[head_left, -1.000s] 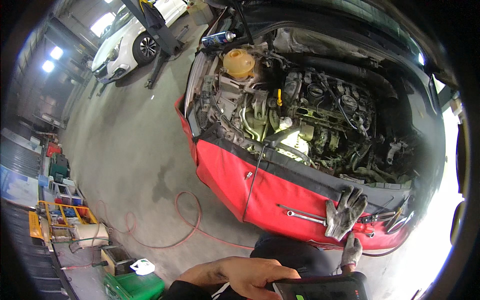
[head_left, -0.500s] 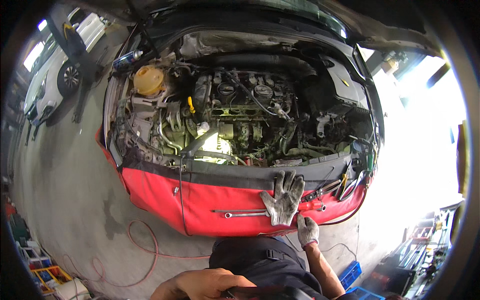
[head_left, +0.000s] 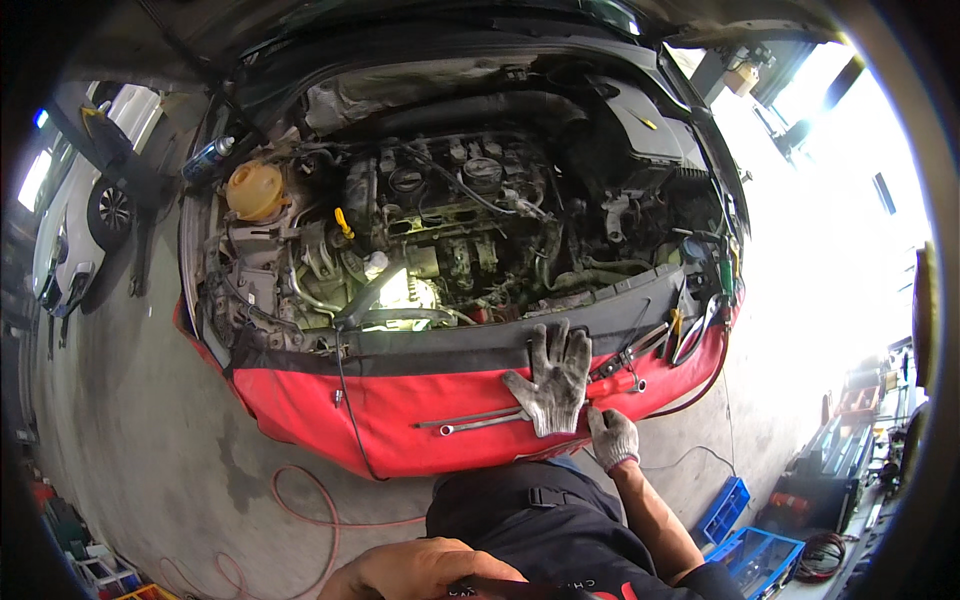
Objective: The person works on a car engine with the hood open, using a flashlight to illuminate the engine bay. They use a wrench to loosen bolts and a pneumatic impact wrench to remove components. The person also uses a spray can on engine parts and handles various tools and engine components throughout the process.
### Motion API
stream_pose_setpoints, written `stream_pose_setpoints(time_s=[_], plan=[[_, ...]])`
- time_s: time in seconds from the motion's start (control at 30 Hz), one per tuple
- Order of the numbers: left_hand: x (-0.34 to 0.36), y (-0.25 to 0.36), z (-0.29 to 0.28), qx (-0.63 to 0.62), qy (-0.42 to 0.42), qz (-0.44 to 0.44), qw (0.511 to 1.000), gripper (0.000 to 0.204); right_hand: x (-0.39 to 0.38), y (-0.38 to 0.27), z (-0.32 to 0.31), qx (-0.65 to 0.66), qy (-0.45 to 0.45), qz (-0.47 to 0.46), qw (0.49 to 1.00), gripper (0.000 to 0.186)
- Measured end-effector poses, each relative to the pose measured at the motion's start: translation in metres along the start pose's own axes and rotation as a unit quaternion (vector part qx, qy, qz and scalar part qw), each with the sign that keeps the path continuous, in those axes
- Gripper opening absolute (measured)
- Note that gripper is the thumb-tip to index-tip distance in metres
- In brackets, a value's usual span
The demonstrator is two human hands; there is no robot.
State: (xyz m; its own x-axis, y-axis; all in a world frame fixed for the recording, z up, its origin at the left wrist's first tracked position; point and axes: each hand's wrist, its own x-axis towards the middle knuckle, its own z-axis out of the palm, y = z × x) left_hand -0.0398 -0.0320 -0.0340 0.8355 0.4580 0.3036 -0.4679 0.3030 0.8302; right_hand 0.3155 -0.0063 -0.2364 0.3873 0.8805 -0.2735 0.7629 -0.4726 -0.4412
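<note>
At the bottom, my bare left hand (head_left: 435, 562) is closed on a dark handheld device (head_left: 485, 587), mostly cut off by the frame's edge. My right hand (head_left: 614, 438), in a dirty knit glove, has its fingers curled at the edge of the red fender cover (head_left: 310, 410); what they hold, if anything, is unclear. Just above it a loose grey glove (head_left: 555, 385) lies palm-down or flat on the cover, across long wrenches (head_left: 475, 423), beside a red-handled tool (head_left: 610, 392) and pliers (head_left: 690, 335). Behind them is the open engine bay (head_left: 450, 230).
A spray can (head_left: 208, 160) sits at the bay's left rim. A white car (head_left: 75, 260) by a lift stands on the left. A red hose (head_left: 330, 500) loops over the floor (head_left: 220, 480). Blue crates (head_left: 725, 510) and tool trays are at the lower right.
The view has swung left, bringing the car's front to the centre and the right-side trays into sight. The handheld device has sunk mostly out of the lower edge.
</note>
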Motion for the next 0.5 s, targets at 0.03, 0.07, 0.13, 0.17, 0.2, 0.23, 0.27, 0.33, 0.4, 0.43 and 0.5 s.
stream_pose_setpoints(time_s=[0.03,0.07,0.13,0.17,0.2,0.23,0.27,0.33,0.4,0.43,0.5], plan=[[-0.001,-0.006,-0.005,-0.024,-0.013,0.000,1.000,0.051,0.000,0.004,-0.003,-0.001,0.008,0.004,1.000,0.046],[0.000,-0.011,-0.009,-0.049,-0.027,0.001,0.998,0.053,-0.001,0.009,-0.006,-0.013,0.012,0.010,1.000,0.046],[0.009,0.014,0.000,0.024,-0.004,0.001,1.000,0.045,-0.001,-0.002,0.001,-0.016,-0.003,-0.005,1.000,0.047],[0.014,0.019,0.001,0.056,0.002,0.004,0.998,0.041,0.000,-0.002,0.001,-0.022,-0.004,-0.005,1.000,0.046],[0.017,0.018,0.001,0.037,0.002,0.016,0.999,0.044,-0.002,0.001,-0.002,-0.029,-0.004,-0.004,1.000,0.046],[0.019,0.016,0.001,0.017,0.003,0.028,0.999,0.046,-0.002,0.002,-0.003,-0.037,-0.004,-0.003,0.999,0.046],[0.022,0.013,0.001,-0.002,0.003,0.040,0.999,0.048,-0.001,0.003,0.000,-0.034,-0.003,-0.008,0.999,0.046],[0.022,-0.003,0.005,-0.011,0.005,0.082,0.997,0.054,0.001,0.009,0.003,-0.032,0.003,-0.012,0.999,0.046],[0.022,-0.004,-0.001,0.014,-0.029,0.059,0.998,0.056,0.000,0.007,0.000,-0.033,0.001,-0.009,0.999,0.046],[0.022,-0.001,-0.003,0.032,-0.026,0.052,0.998,0.057,0.000,0.005,0.000,-0.034,0.000,-0.008,0.999,0.045],[0.023,0.004,-0.003,0.067,-0.020,0.039,0.997,0.061,-0.001,0.005,-0.001,-0.032,-0.003,-0.007,0.999,0.045]])
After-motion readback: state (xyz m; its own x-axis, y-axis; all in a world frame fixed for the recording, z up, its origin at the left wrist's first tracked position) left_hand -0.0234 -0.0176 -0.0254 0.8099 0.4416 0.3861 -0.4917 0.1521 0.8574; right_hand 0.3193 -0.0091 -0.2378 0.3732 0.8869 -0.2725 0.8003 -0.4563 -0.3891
